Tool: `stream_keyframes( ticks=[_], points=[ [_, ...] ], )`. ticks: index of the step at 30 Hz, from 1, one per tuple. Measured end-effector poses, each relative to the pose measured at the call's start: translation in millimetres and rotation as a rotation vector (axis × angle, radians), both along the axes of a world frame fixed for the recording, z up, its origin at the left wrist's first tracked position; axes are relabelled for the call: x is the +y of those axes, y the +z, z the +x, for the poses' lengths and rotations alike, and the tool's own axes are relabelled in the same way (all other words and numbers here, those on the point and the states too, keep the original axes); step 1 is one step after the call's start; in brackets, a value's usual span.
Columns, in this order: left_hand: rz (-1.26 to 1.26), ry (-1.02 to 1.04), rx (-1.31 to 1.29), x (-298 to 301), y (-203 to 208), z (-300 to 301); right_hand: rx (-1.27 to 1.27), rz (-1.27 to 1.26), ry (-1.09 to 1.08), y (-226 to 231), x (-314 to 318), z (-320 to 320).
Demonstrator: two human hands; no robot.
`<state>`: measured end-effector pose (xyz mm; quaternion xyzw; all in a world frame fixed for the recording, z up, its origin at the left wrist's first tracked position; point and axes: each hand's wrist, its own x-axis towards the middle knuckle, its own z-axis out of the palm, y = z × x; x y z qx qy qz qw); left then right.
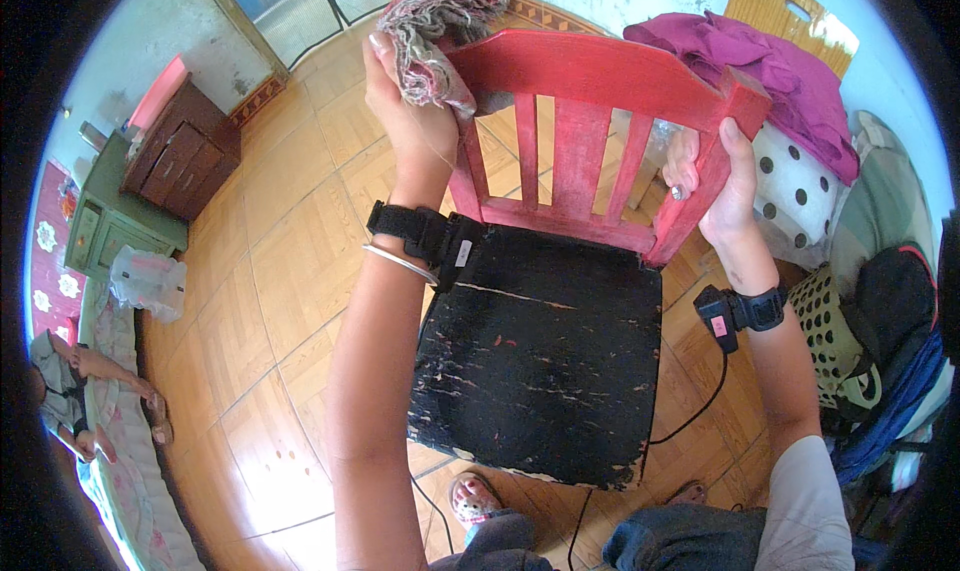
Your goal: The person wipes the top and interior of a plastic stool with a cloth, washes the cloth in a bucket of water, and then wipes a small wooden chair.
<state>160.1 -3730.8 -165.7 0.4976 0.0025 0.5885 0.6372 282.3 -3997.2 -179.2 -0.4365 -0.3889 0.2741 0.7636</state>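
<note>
A wooden chair stands before me, with a red slatted backrest [580,66] and a worn black seat [540,361] whose paint is chipped. My left hand [405,121] is closed on a fringed grey and pink cloth [435,56], pressed against the backrest's left top corner. On the other side, my right hand [722,181] wraps round the right upright of the backrest, thumb at the front and a ring on one finger. The far side of the cloth and part of the left upright are hidden.
At right, a purple cloth [730,71] lies over a dotted white bundle [790,186], near a perforated basket [825,331] and piled clothes. Brown drawers [185,161] and a green cabinet [120,216] line the left wall. Another person [75,371] is on a bed at lower left. Cables hang near my feet.
</note>
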Motion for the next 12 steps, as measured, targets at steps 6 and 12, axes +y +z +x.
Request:
stream_keyframes(
  ticks=[6,12],
  points=[
    [0.016,-0.123,0.030,24,-30,-1,-0.030,-0.005,-0.012,1,2,-4],
    [0.021,0.333,0.260,-37,-5,-17,-0.022,-0.019,0.035,0,-3,5]
  ],
)
